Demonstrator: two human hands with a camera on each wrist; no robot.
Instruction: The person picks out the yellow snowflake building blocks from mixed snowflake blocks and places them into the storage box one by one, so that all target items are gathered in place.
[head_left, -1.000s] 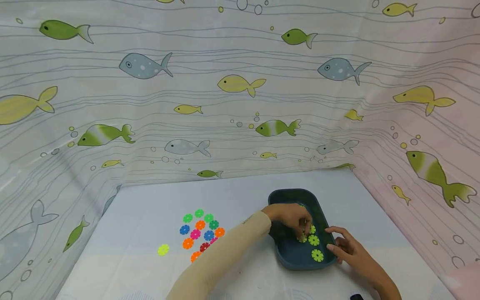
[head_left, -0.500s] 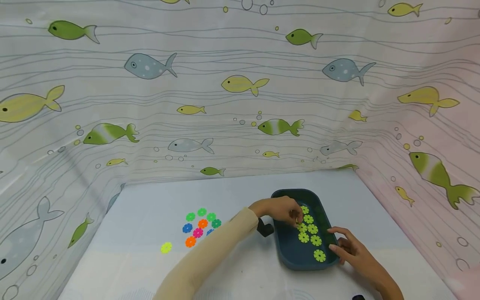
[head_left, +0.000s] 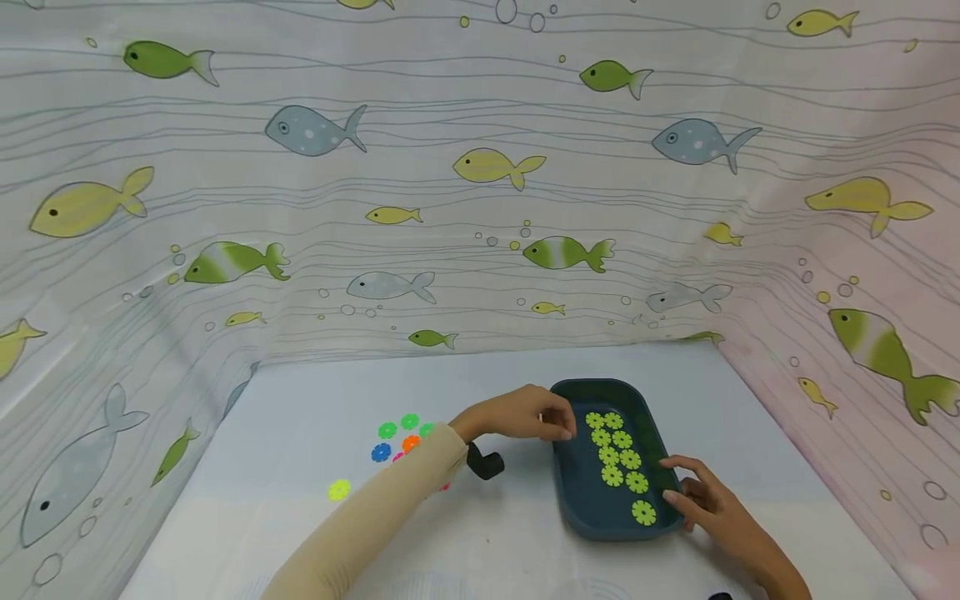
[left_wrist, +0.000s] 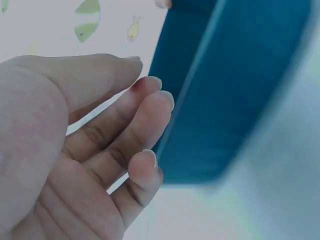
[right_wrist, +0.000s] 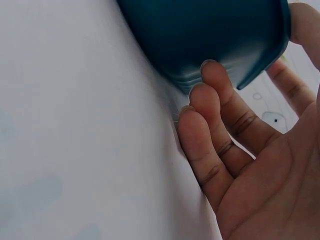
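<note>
In the head view a dark teal tray (head_left: 592, 521) stands on the right half of the table. Several yellow flower-shaped discs (head_left: 609, 456) lie inside it, mostly in two side-by-side rows. My left hand (head_left: 517, 412), in a beige sleeve, is over the tray's left rim with fingers loosely bent. The left wrist view shows no object in this hand (left_wrist: 100, 130), with the tray wall (left_wrist: 235, 90) beside the fingertips. My right hand (head_left: 705, 500) holds the tray's right edge; in the right wrist view its fingers (right_wrist: 215, 120) are bent against the outer wall.
Several loose discs lie on the table's left side: green (head_left: 409, 422), blue (head_left: 381, 452), orange (head_left: 410, 443), and one yellow disc (head_left: 339, 490) apart. My left sleeve (head_left: 375, 512) hides others. A fish-print curtain (head_left: 480, 233) surrounds the table's back and sides.
My left hand has moved left from inside the tray to its left rim, uncovering more yellow discs. The right hand keeps its place on the tray. The head view has turned slightly left.
</note>
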